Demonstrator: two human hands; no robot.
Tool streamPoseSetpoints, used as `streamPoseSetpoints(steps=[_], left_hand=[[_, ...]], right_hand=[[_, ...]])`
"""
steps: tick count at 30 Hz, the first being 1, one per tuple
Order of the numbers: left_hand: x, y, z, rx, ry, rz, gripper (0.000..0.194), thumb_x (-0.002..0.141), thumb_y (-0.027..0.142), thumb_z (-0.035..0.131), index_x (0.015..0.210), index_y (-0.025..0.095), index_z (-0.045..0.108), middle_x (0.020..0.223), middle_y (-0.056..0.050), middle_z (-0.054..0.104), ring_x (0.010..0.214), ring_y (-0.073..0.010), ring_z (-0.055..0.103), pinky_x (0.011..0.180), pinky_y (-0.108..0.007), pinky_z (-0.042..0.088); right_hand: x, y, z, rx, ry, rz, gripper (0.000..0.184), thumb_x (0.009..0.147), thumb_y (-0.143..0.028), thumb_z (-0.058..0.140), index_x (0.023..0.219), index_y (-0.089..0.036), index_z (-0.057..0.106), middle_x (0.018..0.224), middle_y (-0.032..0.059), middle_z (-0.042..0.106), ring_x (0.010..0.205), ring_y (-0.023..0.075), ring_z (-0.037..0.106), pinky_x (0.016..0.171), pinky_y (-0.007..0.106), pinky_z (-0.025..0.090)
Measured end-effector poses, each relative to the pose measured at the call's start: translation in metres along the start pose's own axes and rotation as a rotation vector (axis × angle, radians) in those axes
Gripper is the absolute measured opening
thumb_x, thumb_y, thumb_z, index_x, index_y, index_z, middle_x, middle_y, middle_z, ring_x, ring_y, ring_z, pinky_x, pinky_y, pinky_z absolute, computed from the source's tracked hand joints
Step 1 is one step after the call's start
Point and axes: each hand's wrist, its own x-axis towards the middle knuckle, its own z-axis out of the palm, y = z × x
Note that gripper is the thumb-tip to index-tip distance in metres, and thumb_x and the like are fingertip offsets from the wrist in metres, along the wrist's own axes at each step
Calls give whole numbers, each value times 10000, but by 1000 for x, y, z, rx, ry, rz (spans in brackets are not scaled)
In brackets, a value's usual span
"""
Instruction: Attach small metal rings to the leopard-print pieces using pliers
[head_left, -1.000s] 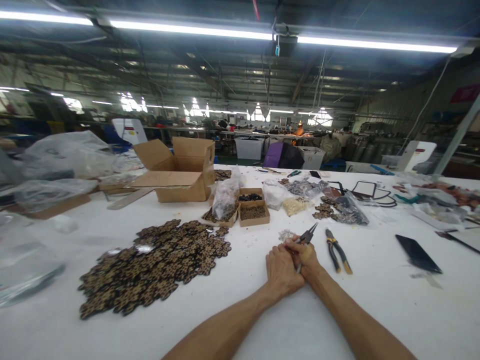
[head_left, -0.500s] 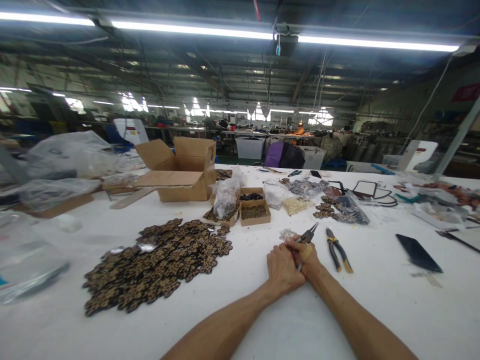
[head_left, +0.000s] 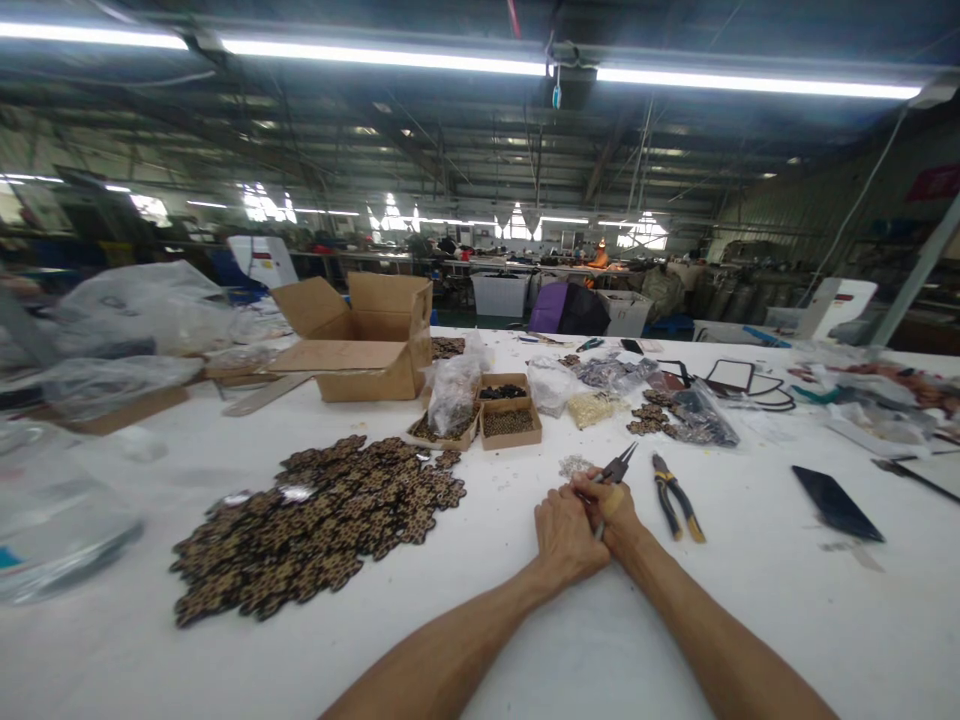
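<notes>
My right hand [head_left: 616, 512] is closed round a pair of needle-nose pliers [head_left: 618, 466], whose thin jaws point away to the upper right, slightly parted. Something tan, like tape, wraps one finger of that hand. Pressed against it is my left hand [head_left: 564, 532], its fingers curled; whatever they pinch is hidden. Just beyond the hands lies a small heap of shiny metal bits [head_left: 574, 466]. A second pair of pliers [head_left: 675, 498], with black-and-yellow handles, rests to the right. At left, many flat brown-and-black patterned flower-shaped pieces [head_left: 322, 530] overlap in a large spread.
Small cardboard trays [head_left: 511, 428] of tiny parts stand ahead, beside an open carton [head_left: 371, 375]. Plastic bags [head_left: 551, 385] lie behind the hands. A dark phone-like slab [head_left: 836, 503] is at right, a clear plastic container [head_left: 60, 520] at far left. All rest on a white table [head_left: 465, 640].
Almost nothing differs. Both hands and the pliers hold the same place, and the view has shifted very slightly.
</notes>
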Motion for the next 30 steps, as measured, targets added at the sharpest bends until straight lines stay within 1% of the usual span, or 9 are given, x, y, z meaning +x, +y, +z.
streamPoseSetpoints(steps=[9,13,15,18,19,21,24,27,30], left_hand=[[-1,-1,1,-10,30,30,730,570,300,684,1255,128,501,1113,-178,580,997,-342,534,840,-415,390],[-6,-2,1,-96,87,32,750,600,342,692,1279,109,476,1144,-182,562,1036,-341,521,887,-420,385],[-8,-2,0,-196,117,84,849,600,395,725,1345,118,422,1188,-175,541,1078,-341,505,922,-429,387],[-8,-4,-3,-402,185,219,985,590,479,778,1415,145,355,1285,-171,489,1173,-346,458,983,-457,384],[-6,-5,-5,-488,209,258,954,613,488,775,1408,153,369,1298,-168,485,1183,-334,458,993,-457,389],[-2,-7,-9,-690,243,300,770,694,451,745,1345,163,451,1253,-151,526,1126,-287,511,964,-431,425],[5,-11,-20,-1050,193,265,427,787,382,688,1127,137,604,1046,-118,628,908,-205,600,840,-359,485],[10,-15,-32,-1346,62,199,318,796,366,692,963,97,662,865,-108,666,736,-162,610,717,-307,489],[12,-18,-42,-1468,11,185,326,762,347,732,947,83,682,810,-108,681,664,-147,607,644,-278,467]], right_hand=[[-5,-2,4,-47,-31,-16,416,532,-197,922,753,-172,570,715,-9,623,672,179,616,641,303,535],[-14,-18,13,-117,-99,-54,387,590,-255,901,801,-164,589,747,11,628,739,211,624,740,353,528],[-18,-33,18,-314,-135,-190,362,652,-303,869,847,-166,597,757,13,624,741,210,611,744,353,509],[-21,-57,19,-810,-116,-534,296,782,-394,762,894,-182,589,803,26,624,743,207,583,722,338,471],[-21,-63,16,-948,-76,-643,273,817,-407,722,897,-188,579,807,27,618,740,207,571,719,338,458],[-18,-72,6,-1170,9,-836,220,878,-401,643,907,-199,559,810,31,601,743,212,551,730,346,434],[-10,-75,-18,-1402,33,-1101,144,917,-341,562,924,-198,541,854,66,581,819,246,535,792,386,409],[-1,-74,-38,-1549,-9,-1228,78,913,-238,522,974,-191,536,916,93,576,919,274,523,878,430,381],[2,-74,-47,-1631,-43,-1254,100,897,-159,500,988,-189,525,938,95,575,969,277,518,915,437,364]])
